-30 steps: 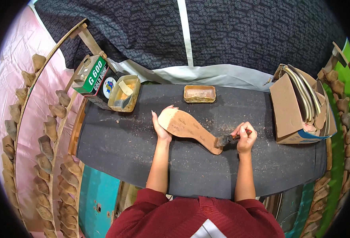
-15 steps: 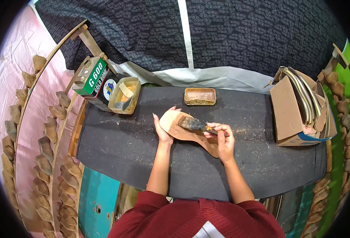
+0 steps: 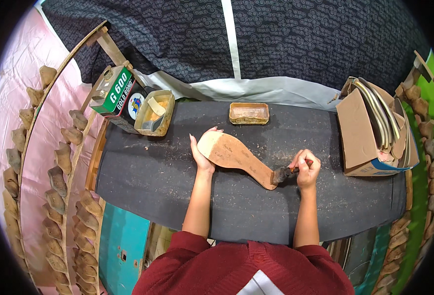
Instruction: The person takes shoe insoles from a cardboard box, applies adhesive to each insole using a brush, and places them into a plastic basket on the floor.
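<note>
A tan shoe sole [image 3: 231,155], paler at its wide end, is held over the dark table. My left hand [image 3: 203,155] grips its wide end from the left, with the fingers partly hidden beneath it. In my right hand [image 3: 306,169] is a dark brush [image 3: 282,175], its handle wrapped by closed fingers. The brush's bristles touch the sole's narrow end at the right. Beyond the sole lies a small rectangular dish [image 3: 249,113] with a brownish, stained inside.
At the back left stand a green and black metal can [image 3: 117,96] and a tub [image 3: 166,127] with scraper-like pieces inside. A cardboard box [image 3: 357,132] of curved sheets stands at the right. Wooden shoe lasts [image 3: 57,182] line racks on both sides. Crumbs litter the black cloth [image 3: 177,191].
My right hand has drawn the brush rightward and toward me, from the sole's wide part to its narrow end. The left hand keeps its hold with little movement.
</note>
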`<action>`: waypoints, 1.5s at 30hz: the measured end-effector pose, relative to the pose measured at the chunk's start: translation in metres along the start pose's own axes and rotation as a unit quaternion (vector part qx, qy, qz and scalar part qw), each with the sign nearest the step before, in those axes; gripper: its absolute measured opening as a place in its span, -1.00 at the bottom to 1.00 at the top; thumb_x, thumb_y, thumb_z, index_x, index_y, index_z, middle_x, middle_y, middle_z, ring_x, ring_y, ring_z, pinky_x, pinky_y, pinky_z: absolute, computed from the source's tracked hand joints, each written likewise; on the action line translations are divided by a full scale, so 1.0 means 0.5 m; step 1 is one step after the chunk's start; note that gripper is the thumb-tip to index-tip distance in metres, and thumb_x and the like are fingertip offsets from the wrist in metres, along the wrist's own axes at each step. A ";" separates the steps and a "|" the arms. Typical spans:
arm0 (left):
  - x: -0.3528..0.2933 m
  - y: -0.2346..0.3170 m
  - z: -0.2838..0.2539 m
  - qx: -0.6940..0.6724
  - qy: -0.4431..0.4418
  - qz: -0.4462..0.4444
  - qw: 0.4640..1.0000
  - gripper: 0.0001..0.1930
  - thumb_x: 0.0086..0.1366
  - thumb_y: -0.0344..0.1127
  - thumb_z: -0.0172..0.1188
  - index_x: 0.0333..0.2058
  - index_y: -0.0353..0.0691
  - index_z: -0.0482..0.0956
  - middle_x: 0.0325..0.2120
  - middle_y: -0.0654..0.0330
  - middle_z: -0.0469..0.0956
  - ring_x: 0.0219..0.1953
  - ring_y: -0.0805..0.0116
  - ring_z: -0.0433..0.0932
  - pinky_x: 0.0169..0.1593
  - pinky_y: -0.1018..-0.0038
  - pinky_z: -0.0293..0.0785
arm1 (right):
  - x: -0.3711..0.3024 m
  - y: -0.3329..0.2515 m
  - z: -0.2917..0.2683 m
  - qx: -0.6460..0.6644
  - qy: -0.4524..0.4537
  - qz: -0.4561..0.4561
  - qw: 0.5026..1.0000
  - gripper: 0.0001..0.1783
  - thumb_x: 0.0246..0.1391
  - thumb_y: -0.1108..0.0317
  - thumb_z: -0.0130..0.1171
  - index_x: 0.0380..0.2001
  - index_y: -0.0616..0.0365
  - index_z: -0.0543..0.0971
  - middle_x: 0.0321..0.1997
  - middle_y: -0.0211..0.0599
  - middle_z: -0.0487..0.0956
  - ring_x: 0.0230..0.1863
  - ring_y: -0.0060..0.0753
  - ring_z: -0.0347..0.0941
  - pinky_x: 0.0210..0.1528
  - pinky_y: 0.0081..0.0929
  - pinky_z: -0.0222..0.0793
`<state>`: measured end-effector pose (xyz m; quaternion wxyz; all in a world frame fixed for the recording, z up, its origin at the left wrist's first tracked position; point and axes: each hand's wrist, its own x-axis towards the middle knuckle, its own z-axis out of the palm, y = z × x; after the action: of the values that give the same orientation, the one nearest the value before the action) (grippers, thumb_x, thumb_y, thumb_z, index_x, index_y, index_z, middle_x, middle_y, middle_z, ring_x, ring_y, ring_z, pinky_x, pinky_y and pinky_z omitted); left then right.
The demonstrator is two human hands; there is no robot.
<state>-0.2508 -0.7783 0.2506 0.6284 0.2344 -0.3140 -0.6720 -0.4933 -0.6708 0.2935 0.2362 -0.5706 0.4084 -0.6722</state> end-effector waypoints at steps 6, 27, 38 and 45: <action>-0.004 -0.002 0.006 -0.043 -0.012 -0.006 0.999 -0.26 0.14 0.24 -0.46 -0.14 -0.40 0.31 -0.24 0.04 0.42 -0.16 0.23 0.38 -0.04 0.41 0.24 | -0.003 0.006 0.016 0.077 0.106 0.045 0.990 -0.75 0.05 0.30 -0.19 -0.61 0.20 0.29 -0.64 -0.28 0.42 -0.65 -0.62 0.30 -0.66 -0.77 0.19; 0.001 -0.008 -0.001 -0.048 0.010 0.000 0.999 -0.28 0.15 0.20 -0.46 -0.16 -0.42 0.33 -0.25 0.02 0.43 -0.17 0.23 0.38 -0.04 0.42 0.24 | 0.002 -0.011 0.026 -0.012 0.009 0.052 0.999 -0.78 0.04 0.36 -0.14 -0.64 0.19 0.31 -0.60 -0.36 0.40 -0.65 -0.70 0.23 -0.60 -0.74 0.15; -0.002 -0.008 -0.004 -0.097 0.001 -0.021 0.995 -0.39 0.14 0.10 -0.38 -0.26 -0.38 0.39 -0.34 0.05 0.47 -0.24 0.22 0.42 -0.09 0.41 0.28 | -0.019 -0.030 0.052 0.086 0.041 0.053 0.994 -0.81 0.08 0.34 -0.16 -0.52 0.23 0.30 -0.44 -0.24 0.42 -0.53 -0.60 0.35 -0.52 -0.72 0.34; 0.005 -0.013 -0.015 -0.095 0.004 -0.011 0.995 -0.40 0.14 0.09 -0.38 -0.27 -0.37 0.41 -0.36 0.05 0.48 -0.26 0.22 0.43 -0.11 0.41 0.29 | -0.086 -0.006 0.015 0.054 -0.011 0.048 0.997 -0.83 0.08 0.36 -0.16 -0.50 0.22 0.27 -0.36 -0.20 0.38 -0.46 -0.58 0.36 -0.49 -0.70 0.36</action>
<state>-0.2501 -0.7817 0.2409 0.6418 0.1800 -0.2437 -0.7045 -0.4755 -0.6377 0.2713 0.3028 -0.5447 0.3959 -0.6745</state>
